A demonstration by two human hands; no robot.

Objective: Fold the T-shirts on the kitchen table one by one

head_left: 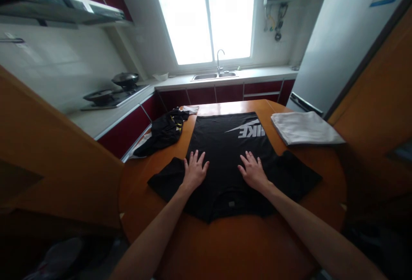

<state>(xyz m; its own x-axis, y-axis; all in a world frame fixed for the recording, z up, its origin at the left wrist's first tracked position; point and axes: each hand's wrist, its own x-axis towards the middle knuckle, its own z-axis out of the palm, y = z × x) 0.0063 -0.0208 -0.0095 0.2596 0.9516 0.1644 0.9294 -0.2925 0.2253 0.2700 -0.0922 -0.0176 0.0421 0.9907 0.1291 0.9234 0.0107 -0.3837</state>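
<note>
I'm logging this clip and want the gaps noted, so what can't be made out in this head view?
- Black T-shirt: cloth under the left hand and right hand, both flat on it, is hidden.
- Its neck label: too small to read.
- Crumpled dark garment: bunched up, type unclear.
- Folded white cloth: folded, type unclear.
- Window: overexposed, nothing outside shows.

Home kitchen: sink (214,75), stove (114,97), fridge (341,40), red cabinets (222,94).

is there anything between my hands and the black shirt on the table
Nothing visible. The left hand and right hand both lie flat, fingers spread, directly on the black shirt. The bundled dark garment and folded white cloth lie off to the sides.
</note>
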